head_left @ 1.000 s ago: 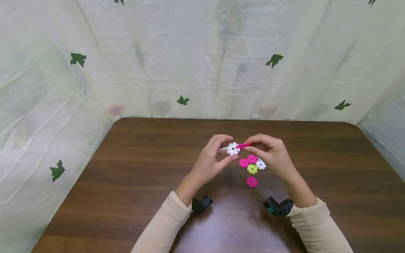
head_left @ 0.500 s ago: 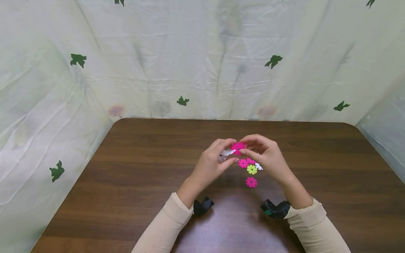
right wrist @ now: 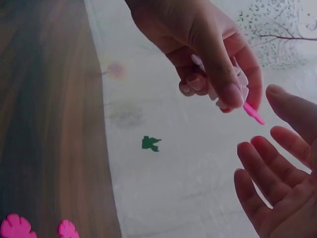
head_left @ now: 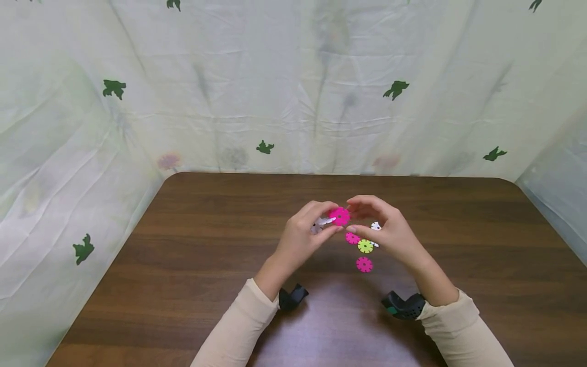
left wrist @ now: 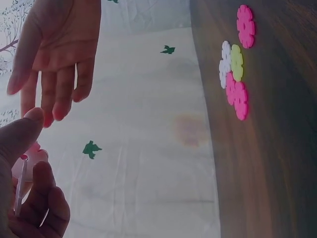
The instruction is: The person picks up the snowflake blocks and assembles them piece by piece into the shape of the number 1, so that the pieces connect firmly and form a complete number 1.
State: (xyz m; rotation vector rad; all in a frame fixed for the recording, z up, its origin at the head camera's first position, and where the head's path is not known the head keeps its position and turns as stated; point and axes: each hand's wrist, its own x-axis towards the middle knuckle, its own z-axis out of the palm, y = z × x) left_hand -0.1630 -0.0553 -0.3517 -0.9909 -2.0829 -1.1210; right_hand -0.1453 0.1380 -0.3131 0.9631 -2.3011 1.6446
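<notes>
Above the surface (head_left: pixel 206 255), the left grip (head_left: pixel 300 234) pinches white discs (head_left: pixel 326 221) joined to a pink disc (head_left: pixel 340 216); the right grip (head_left: pixel 394 227) holds nothing. Probably light and stiff, they suit rim pinching.

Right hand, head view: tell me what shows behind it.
Parts of white pieces and a pink disc show behind the right hand. It covers the rest of them; anything fully behind it is hidden there.

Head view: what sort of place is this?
Probably an indoor recording booth: a brown wood-look table, pale printed sheeting hung behind it and at both sides, and a black device worn at the right wrist.
</notes>
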